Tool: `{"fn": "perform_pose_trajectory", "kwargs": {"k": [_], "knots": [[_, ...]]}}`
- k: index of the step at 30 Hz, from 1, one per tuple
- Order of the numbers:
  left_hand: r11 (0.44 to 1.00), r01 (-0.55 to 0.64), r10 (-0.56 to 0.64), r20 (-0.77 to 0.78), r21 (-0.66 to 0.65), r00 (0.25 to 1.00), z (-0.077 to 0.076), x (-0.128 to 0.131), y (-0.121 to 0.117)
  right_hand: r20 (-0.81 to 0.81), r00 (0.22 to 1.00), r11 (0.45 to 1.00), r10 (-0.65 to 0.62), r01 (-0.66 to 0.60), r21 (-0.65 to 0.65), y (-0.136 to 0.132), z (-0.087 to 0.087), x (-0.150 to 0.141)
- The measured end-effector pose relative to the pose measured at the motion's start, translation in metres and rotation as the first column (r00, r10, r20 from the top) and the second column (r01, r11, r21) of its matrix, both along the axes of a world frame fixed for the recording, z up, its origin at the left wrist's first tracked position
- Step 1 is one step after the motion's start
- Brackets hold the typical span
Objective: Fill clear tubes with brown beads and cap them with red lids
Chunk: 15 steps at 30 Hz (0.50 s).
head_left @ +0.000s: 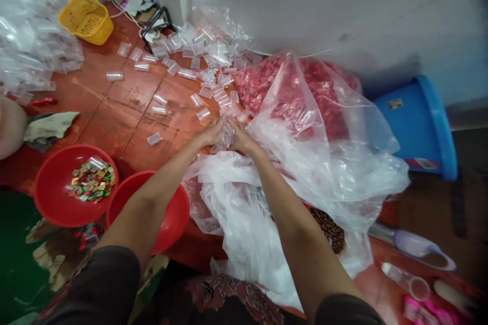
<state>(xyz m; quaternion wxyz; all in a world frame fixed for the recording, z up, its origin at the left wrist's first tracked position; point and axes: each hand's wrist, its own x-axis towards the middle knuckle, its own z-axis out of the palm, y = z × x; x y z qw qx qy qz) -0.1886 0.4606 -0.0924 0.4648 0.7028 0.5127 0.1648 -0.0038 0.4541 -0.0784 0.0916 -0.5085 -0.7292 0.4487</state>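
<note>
The left hand [210,133] and right hand [244,139] meet at the frame's centre, fingers curled around a clear plastic packet [227,134], just above a crumpled plastic bag [305,183], with loose packets [179,76] scattered toward the upper left.

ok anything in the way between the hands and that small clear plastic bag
Nothing visible: the left hand and right hand both hold the small clear plastic bag. The big crumpled plastic sheet lies below them, not between.
</note>
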Motion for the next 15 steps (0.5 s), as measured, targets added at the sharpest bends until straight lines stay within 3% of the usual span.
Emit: {"fn": "perform_pose_trajectory", "kwargs": {"k": [4,7,11,15], "knots": [[0.998,0.056,-0.052,0.21,-0.015,0.976,0.009,-0.001,0.007,-0.224,0.972,0.996,-0.068,0.079,0.038,0.002,-0.001,0.0],[0.994,0.097,-0.106,0.247,0.046,0.963,0.037,0.0,0.005,-0.359,0.932,0.993,-0.039,0.077,0.092,-0.004,0.015,0.006],[0.972,0.142,-0.176,0.182,0.188,0.967,0.106,0.016,-0.014,-0.46,0.886,0.978,0.048,0.053,0.204,-0.026,0.072,0.03],[0.974,0.158,-0.177,0.104,0.162,0.979,0.182,0.061,-0.073,-0.399,0.916,0.982,0.038,0.04,0.186,-0.086,0.151,0.081]]}}
